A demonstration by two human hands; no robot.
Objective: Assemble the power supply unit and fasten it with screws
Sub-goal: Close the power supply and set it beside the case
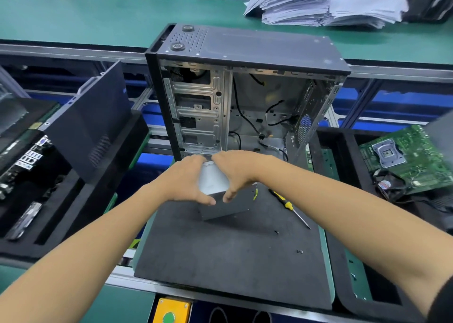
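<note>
A grey metal power supply unit point(220, 200) is tilted above the black foam mat point(232, 261), just in front of the open computer case point(245, 89). My left hand point(188, 180) grips its left side and my right hand point(235, 173) grips its top and right side. The case stands upright with its side off, showing drive bays and loose black cables inside. A yellow-handled screwdriver point(289, 206) lies on the mat to the right of the unit. Two small dark screws point(276, 232) point(299, 251) lie loose on the mat.
A black side panel point(93, 126) leans in the tray at left beside another case. A green motherboard point(411, 158) with a fan sits in the tray at right. Stacks of paper point(318, 4) lie on the green bench behind. A yellow box with a green button point(169, 310) sits at the front edge.
</note>
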